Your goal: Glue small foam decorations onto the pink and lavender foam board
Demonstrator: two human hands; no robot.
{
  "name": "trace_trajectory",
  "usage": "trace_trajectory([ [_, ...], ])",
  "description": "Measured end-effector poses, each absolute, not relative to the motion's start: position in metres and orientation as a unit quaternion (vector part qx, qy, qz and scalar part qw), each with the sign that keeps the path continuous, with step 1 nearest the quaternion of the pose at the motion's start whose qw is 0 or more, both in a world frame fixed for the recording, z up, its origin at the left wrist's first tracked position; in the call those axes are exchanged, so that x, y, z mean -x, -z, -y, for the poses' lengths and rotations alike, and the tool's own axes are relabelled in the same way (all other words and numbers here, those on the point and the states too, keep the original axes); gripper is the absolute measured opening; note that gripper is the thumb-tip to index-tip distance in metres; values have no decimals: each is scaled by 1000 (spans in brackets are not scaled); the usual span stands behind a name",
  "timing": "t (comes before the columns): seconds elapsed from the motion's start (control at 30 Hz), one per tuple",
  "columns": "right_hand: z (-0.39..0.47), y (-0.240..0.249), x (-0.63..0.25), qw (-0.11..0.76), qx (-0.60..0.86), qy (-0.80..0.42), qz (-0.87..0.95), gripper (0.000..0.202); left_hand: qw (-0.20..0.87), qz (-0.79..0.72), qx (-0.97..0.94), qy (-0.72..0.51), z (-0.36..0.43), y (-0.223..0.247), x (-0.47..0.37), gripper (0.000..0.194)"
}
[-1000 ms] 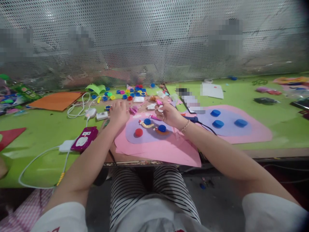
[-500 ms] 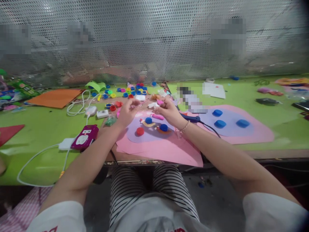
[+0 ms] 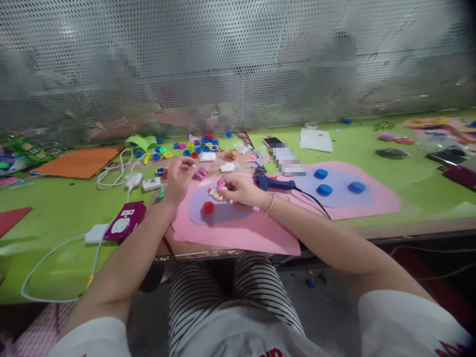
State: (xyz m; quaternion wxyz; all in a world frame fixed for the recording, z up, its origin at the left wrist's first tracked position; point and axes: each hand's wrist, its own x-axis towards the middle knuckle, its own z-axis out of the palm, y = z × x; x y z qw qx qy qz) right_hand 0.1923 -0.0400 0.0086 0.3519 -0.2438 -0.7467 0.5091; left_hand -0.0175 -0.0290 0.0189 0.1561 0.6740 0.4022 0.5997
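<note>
My right hand pinches a small bright pink piece above the purple shape on pink paper. Beside its fingertips, a cream piece with a red tip lies on the purple shape, near a red cap. An orange-brown piece is partly hidden under this hand. My left hand hovers at the left edge of the pink paper, fingers loosely curled and apart, nothing visible between them. A shiny pink item is just right of its fingertips.
A blue glue gun with a black cord lies right of my right hand. Several coloured caps are scattered behind. Another pink and purple sheet bears blue caps. A magenta power block with white cables sits left.
My right hand has moved left and closer, carrying the pink piece over the purple shape, and covers the blue caps there. My left hand has shifted left. The view has turned slightly right.
</note>
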Motion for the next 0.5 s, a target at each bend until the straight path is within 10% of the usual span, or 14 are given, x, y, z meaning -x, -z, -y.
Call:
trace_trajectory([
  [0.27, 40, -18, -199, 349, 246, -589, 686, 49, 237, -360, -560, -708, 18, -52, 7, 10],
  [0.5, 42, -11, -188, 303, 321, -588, 678, 12, 132, -537, -754, -355, -74, -45, -42, 30],
])
